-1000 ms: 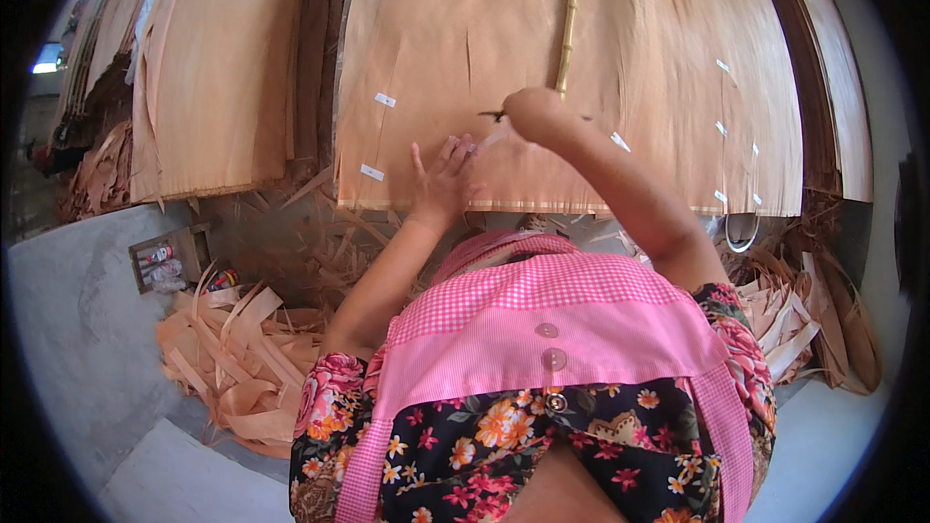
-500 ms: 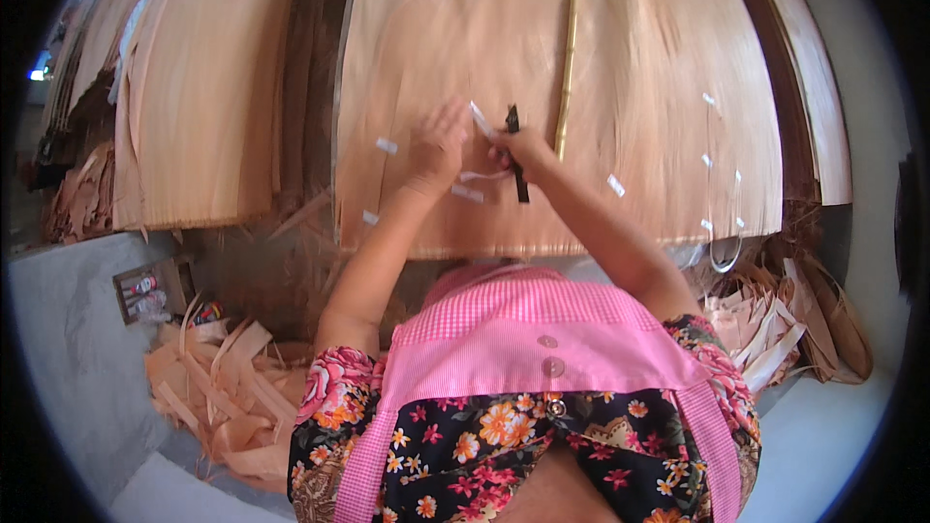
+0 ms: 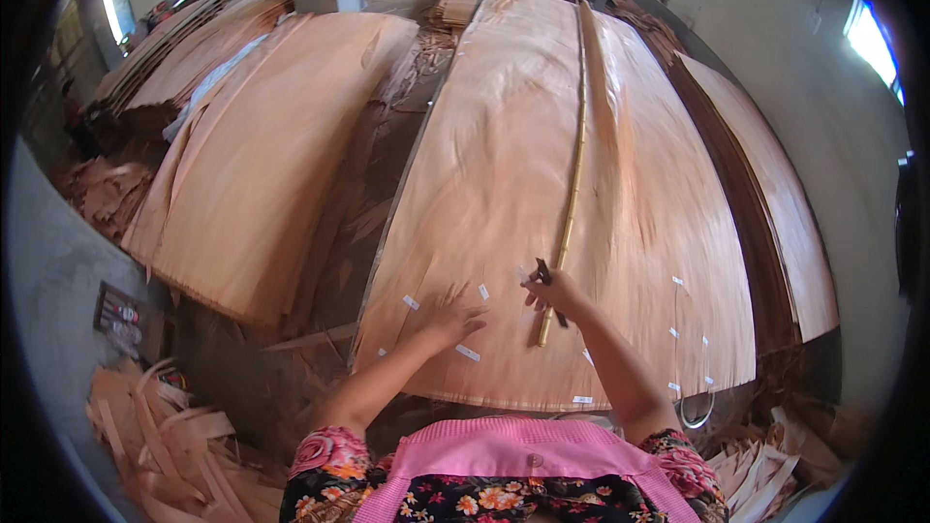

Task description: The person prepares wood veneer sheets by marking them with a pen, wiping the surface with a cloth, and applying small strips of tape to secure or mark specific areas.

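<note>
A broad stack of thin wood veneer sheets (image 3: 455,165) lies in front of me. My left hand (image 3: 453,320) is over its near part, fingers spread, palm down, holding nothing. Short white tape pieces (image 3: 468,353) are stuck on the veneer around it, one just beyond its fingertips. To the right, my right hand (image 3: 560,294) is closed round a narrow dark flat strip (image 3: 543,272), whose exact kind I cannot make out. Something small and whitish shows at its fingertips. A long bamboo pole (image 3: 580,155) lies lengthwise on the veneer, its near end beside my right hand.
Another veneer stack (image 3: 252,174) stands to the left across a narrow gap, and one more (image 3: 765,184) along the right wall. Veneer scraps (image 3: 165,436) heap at the near left, others (image 3: 765,470) at the near right. A white loop (image 3: 696,416) hangs at the front edge.
My view has tilted up, showing more of the room. My hands have moved apart, and the white strip between them is gone from there. A tape piece now lies beyond my left fingertips.
</note>
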Tool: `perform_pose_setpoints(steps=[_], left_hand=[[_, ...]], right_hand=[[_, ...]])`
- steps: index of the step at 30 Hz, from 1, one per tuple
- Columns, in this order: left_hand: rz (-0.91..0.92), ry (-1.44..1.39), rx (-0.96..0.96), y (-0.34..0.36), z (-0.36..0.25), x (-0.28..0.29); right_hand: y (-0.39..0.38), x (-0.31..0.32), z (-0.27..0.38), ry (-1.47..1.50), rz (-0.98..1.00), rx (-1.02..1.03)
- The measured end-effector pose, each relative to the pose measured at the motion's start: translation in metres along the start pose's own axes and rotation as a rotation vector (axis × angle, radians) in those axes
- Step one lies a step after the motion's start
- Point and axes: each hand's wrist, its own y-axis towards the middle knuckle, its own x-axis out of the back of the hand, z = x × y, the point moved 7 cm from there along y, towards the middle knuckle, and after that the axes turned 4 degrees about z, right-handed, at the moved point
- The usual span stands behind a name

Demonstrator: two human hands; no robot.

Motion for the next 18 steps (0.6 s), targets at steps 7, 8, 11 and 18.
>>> perform_pose_setpoints(steps=[7, 8, 11, 18], left_hand=[[-0.719, -1.594, 0.199, -0.18, -0.065, -0.01], [-0.803, -1.255, 0.39, -0.213, -0.068, -0.007], [-1.205, -1.459, 0.455, -0.29, -0.09, -0.032], [-1.565, -0.756, 0.658, -0.429, -0.137, -0.104]], right_hand=[[-0.09, -0.18, -0.012, -0.144, 0.475, 0.339], [-0.128, -0.204, 0.011, -0.142, 0.486, 0.292], [-0.161, -0.271, -0.017, 0.175, 0.806, 0.13], [-0.241, -0.35, -0.03, -0.215, 1.129, 0.419]])
